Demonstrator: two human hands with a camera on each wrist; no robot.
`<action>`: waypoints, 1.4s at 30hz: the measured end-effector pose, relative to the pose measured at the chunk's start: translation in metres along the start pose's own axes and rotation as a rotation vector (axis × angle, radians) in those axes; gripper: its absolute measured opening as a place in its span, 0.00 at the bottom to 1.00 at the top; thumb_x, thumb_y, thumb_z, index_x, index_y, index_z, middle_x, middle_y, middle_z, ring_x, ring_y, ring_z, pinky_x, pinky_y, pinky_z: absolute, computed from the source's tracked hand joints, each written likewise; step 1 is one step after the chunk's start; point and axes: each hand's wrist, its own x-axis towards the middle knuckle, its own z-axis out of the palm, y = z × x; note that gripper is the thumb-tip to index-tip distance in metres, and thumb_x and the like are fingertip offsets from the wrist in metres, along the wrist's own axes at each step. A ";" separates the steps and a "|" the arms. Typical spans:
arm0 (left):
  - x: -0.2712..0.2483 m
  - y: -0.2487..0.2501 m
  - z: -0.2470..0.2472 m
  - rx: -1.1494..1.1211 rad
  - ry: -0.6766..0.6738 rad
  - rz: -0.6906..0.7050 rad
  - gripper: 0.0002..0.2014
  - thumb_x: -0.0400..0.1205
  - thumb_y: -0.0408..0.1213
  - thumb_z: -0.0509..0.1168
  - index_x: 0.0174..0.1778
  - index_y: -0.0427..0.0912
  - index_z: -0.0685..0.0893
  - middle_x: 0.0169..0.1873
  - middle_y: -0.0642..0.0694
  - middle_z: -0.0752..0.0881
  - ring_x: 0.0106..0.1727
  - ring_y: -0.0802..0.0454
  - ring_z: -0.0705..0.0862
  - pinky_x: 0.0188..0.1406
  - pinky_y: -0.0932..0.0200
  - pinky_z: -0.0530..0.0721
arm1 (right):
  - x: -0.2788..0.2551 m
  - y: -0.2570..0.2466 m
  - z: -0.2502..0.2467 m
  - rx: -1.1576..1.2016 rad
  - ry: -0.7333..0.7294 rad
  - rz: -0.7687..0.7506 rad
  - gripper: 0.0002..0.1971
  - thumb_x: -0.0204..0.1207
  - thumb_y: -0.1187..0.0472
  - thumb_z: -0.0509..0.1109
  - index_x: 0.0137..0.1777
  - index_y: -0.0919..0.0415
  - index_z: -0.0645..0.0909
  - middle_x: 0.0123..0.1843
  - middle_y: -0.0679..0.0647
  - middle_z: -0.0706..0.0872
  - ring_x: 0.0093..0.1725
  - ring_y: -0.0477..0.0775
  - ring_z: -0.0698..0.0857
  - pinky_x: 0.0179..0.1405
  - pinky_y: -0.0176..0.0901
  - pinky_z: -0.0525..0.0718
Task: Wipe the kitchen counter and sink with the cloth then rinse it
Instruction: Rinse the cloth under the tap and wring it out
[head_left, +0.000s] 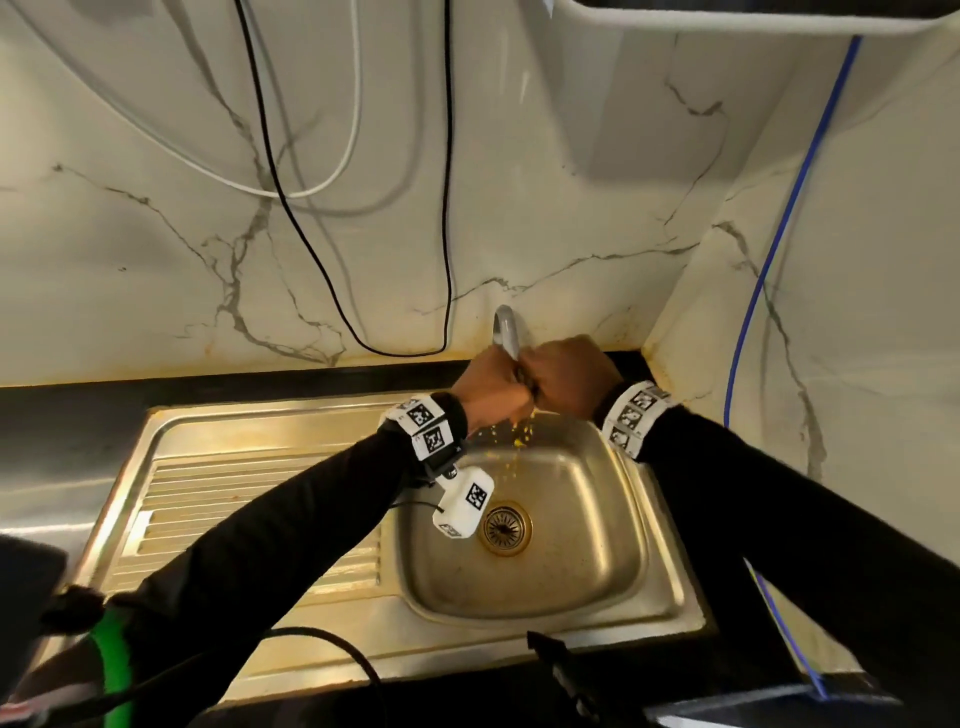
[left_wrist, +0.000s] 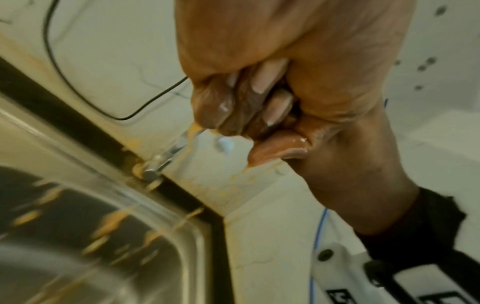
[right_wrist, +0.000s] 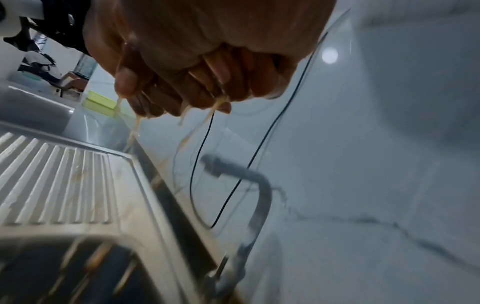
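Observation:
Both hands meet in fists over the back of the steel sink (head_left: 587, 582), just under the tap (head_left: 506, 330). My left hand (head_left: 491, 387) and right hand (head_left: 566, 376) press knuckle to knuckle and squeeze the cloth (head_left: 526, 381), of which only a dark sliver shows between them. Yellowish drops (head_left: 519, 434) fall from the fists into the basin. In the left wrist view my left hand (left_wrist: 246, 41) is tightly curled and wet, with the right hand (left_wrist: 350, 164) against it. In the right wrist view thin streams of water (right_wrist: 135, 127) run from the clenched right hand (right_wrist: 207, 51).
A ribbed drainboard (head_left: 249, 499) lies left of the basin, and the drain (head_left: 505, 527) sits at its middle. Dark counter (head_left: 62, 415) surrounds the sink. Black and white cables (head_left: 447, 260) hang on the marble wall, and a blue cable (head_left: 769, 260) hangs at the right corner.

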 end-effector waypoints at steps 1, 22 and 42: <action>-0.001 0.011 -0.006 -0.016 0.019 0.009 0.12 0.62 0.17 0.68 0.19 0.38 0.79 0.13 0.53 0.76 0.19 0.56 0.74 0.20 0.64 0.71 | 0.002 0.005 -0.009 -0.012 0.087 -0.011 0.13 0.71 0.58 0.71 0.48 0.68 0.82 0.24 0.60 0.84 0.18 0.63 0.83 0.21 0.46 0.78; -0.021 0.011 0.015 -0.068 0.013 -0.053 0.04 0.66 0.19 0.69 0.30 0.30 0.86 0.29 0.37 0.89 0.32 0.43 0.89 0.30 0.54 0.88 | -0.033 -0.005 0.018 0.027 0.207 0.134 0.11 0.71 0.51 0.68 0.36 0.59 0.79 0.23 0.54 0.80 0.16 0.57 0.77 0.22 0.35 0.58; -0.052 -0.055 0.112 0.126 -0.113 -0.382 0.14 0.73 0.26 0.68 0.21 0.42 0.78 0.26 0.40 0.85 0.49 0.35 0.91 0.31 0.52 0.84 | -0.113 -0.044 0.134 0.364 -0.208 0.150 0.13 0.67 0.52 0.59 0.40 0.61 0.80 0.29 0.59 0.85 0.25 0.65 0.86 0.19 0.51 0.82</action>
